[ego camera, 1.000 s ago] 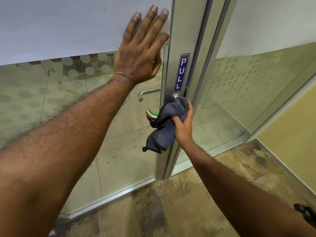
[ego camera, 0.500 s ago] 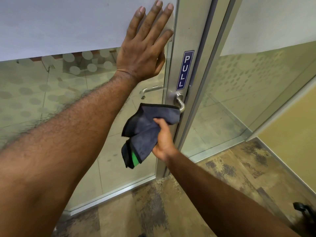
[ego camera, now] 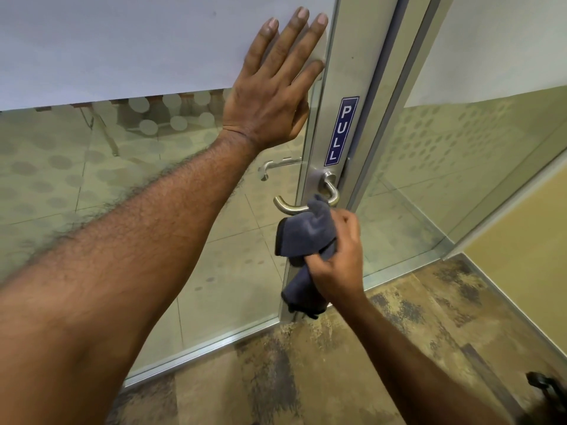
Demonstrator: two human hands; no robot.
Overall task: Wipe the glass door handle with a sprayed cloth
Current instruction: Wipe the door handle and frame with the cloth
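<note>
Pressing: left hand, grip spread flat on the door.
Holding: right hand, grip tight round the cloth.
Cloth: its tip seems to touch the handle.

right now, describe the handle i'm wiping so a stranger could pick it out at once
Find the silver door frame with the blue PULL sign. Just below the sign a metal lever handle points left, partly behind the grey cloth. Unlike the fainter handle seen through the glass, it is on the near side.

Bright, even indoor light; soft shadows; sharp focus; wide-angle bending at edges.
</note>
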